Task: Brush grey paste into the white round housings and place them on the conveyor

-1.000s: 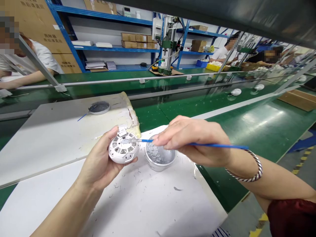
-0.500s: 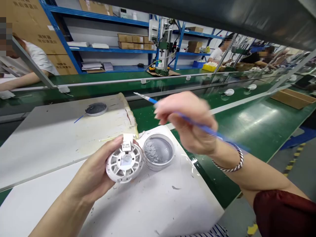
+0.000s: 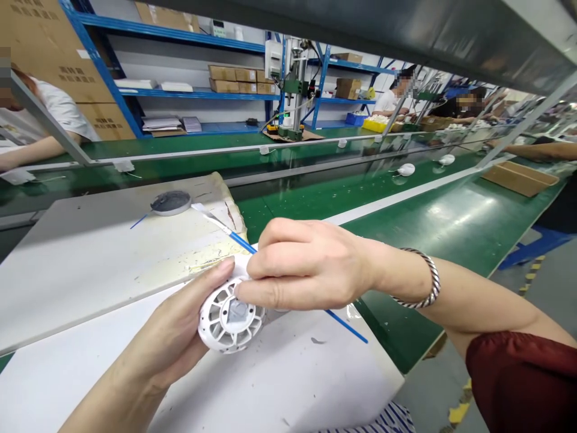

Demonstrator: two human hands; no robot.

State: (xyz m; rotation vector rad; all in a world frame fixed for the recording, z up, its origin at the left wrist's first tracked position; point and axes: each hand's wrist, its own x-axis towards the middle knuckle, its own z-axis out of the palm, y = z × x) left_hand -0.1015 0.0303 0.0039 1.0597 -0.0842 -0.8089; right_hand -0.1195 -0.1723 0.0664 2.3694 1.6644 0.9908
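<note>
My left hand (image 3: 174, 325) is closed around a round white slotted plastic housing (image 3: 231, 329), its thumb along the upper edge. A pale grey square patch shows at the middle of the housing's face. My right hand (image 3: 311, 264) grips a thin blue-handled tool (image 3: 242, 242), whose flat pale tip points up and left, away from the housing. The fingertips of that hand are at the housing's top edge, over the spot where a white labelled piece was visible earlier. Behind the right hand, the tub of grey paste is almost wholly hidden.
On the raised white board (image 3: 103, 240) lie a shallow dish of dark grey paste (image 3: 171, 202) and a thin blue stick (image 3: 138, 222). White parts (image 3: 406, 170) and a cardboard tray (image 3: 518, 178) rest on the green bench (image 3: 433, 222). A metal beam (image 3: 406, 36) hangs overhead. Co-workers are nearby.
My right hand has come down and left onto the housing's top edge, tool still held, and now covers the paste tub. The housing has shifted slightly down. An arm has appeared at far right.
</note>
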